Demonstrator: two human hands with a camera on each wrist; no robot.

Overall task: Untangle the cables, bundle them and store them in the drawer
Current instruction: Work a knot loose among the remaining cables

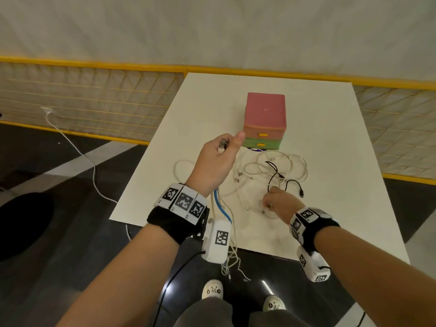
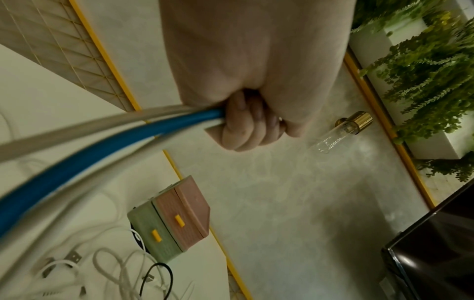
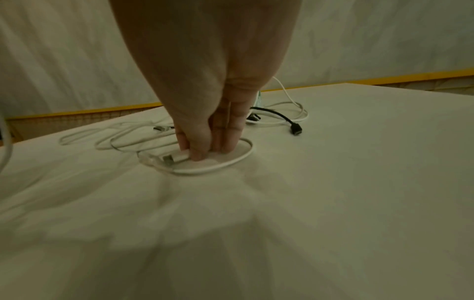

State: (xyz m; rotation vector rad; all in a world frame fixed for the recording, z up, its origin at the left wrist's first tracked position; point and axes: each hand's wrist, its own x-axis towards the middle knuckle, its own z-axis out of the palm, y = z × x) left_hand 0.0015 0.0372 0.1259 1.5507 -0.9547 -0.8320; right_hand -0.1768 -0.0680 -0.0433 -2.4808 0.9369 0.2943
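My left hand [image 1: 221, 149] is raised over the table's left side and grips a bunch of cables. Metal plug ends [image 1: 223, 144] stick out above the fist. A blue cable [image 2: 107, 146] and white ones trail below the wrist and over the table's near edge. In the left wrist view its fingers [image 2: 250, 123] curl round them. My right hand [image 1: 270, 204] reaches down to the table and pinches a white cable [image 3: 231, 162] near its USB plug [image 3: 170, 158]. A tangle of white cables [image 1: 259, 171] and a black cable [image 1: 273, 175] lies before the two-drawer box [image 1: 265, 112], both drawers closed.
The white table [image 1: 330, 138] ends just below my wrists, and cable ends dangle off its near edge [image 1: 230, 263]. A yellow mesh fence [image 1: 94, 97] runs behind it. Another white cable [image 1: 77, 147] crosses the dark floor at the left. My shoes [image 1: 212, 290] stand under the near edge.
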